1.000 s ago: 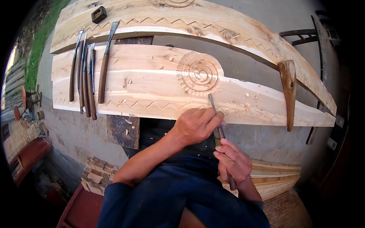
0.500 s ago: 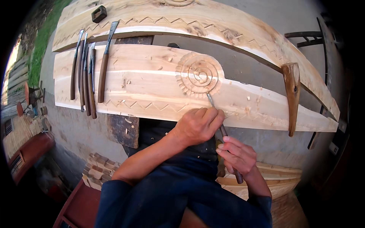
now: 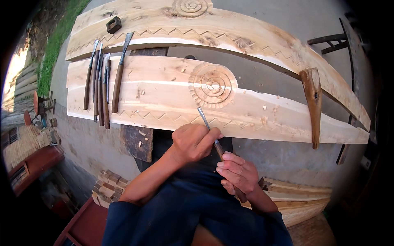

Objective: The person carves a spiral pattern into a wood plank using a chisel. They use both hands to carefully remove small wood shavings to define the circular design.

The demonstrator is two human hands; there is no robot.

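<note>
A wood carving chisel [image 3: 218,148] with a dark handle and narrow metal blade is in both my hands. My left hand [image 3: 193,141] is closed near the base of the blade, thumb side against it. Further down, my right hand [image 3: 240,172] wraps the wooden handle. The blade tip points up and left, just below the round spiral carving [image 3: 213,85] with its scalloped rim. That carving sits on the nearer pale wooden board [image 3: 160,96], which also carries a carved zigzag line along its near edge. Whether the tip touches the wood I cannot tell.
Several more chisels [image 3: 117,84] lie across the board's left part. A wooden mallet-like piece [image 3: 314,102] rests at its right. Behind lies a second carved board [image 3: 250,35], bearing a small dark block [image 3: 113,25]. Stacked wood blocks [image 3: 108,186] stand at lower left.
Both hands have shifted left and the chisel's tip has moved left along the lower rim of the spiral carving. The view has also shifted slightly.
</note>
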